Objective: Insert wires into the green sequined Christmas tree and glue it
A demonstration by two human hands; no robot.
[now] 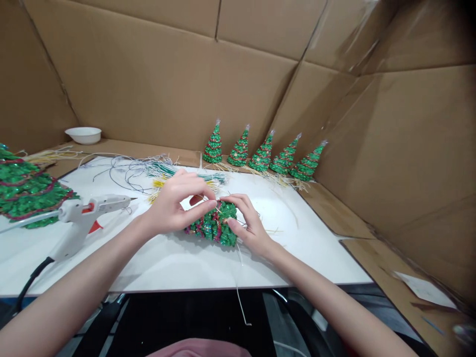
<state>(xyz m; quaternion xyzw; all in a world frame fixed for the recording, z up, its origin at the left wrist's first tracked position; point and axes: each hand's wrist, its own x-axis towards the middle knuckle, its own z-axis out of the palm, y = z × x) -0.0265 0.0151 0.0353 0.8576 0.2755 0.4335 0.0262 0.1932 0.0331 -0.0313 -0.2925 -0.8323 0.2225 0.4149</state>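
A small green Christmas tree (211, 229) with red garland lies on its side on the white table in front of me. My left hand (185, 201) is above it, thumb and forefinger pinched on a thin pale strand at the tree's upper side. My right hand (250, 225) grips the tree near its right end, fingers on top and thumb on the near side. A thin white wire (241, 297) hangs from below the right hand over the table's front edge.
A white glue gun (84, 218) stands at left beside a larger green tree (28, 188). Several small finished trees (262, 152) line the back by the cardboard wall (148, 79). Bundles of coloured wires (167, 171) lie behind my hands, and a white bowl (84, 135) sits at back left.
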